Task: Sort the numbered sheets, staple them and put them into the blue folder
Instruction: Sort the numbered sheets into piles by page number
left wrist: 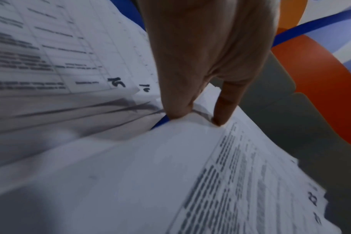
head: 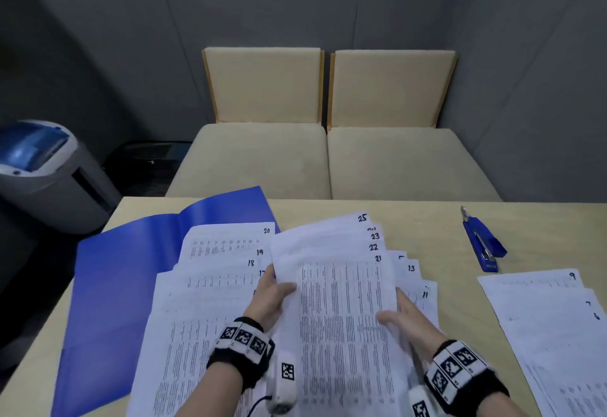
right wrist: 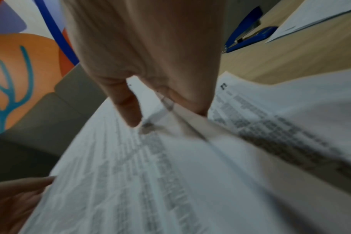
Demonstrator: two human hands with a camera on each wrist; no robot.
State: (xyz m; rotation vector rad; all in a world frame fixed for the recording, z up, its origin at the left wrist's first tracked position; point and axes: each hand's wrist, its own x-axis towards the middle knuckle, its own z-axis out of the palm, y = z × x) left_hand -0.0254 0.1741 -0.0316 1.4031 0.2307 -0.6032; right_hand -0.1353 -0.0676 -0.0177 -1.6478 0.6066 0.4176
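You hold a fanned bundle of white printed sheets numbered 21 to 25 (head: 341, 285) between both hands, lifted above the pale wooden table (head: 410, 219). Your left hand (head: 271, 301) pinches the bundle's left edge, thumb on top and fingers underneath; in the left wrist view the fingertips (left wrist: 178, 110) press into the paper's edge. Your right hand (head: 402, 314) grips the right edge the same way, thumb lying across the printed face and fingers curled behind.

Taking that bundle as your landmark: just to its left a spread of white sheets numbered 17 to 20 (head: 226, 252) lies fanned on the table, overlapping the open glossy blue folder (head: 131, 252), which extends further left and behind. Under the bundle's right side, more white sheets marked 13 and 11 (head: 417, 282) peek out. Well to the right and slightly behind sits the blue metal stapler (head: 481, 245), apart from every sheet. Nearer you than the stapler, at the far right, lies another pile of white sheets marked 9, 7 and 6 (head: 545, 311).

Beyond the table stand two cream cushioned chairs (head: 328, 114); far to the left is a grey machine with a blue lid (head: 49, 170).
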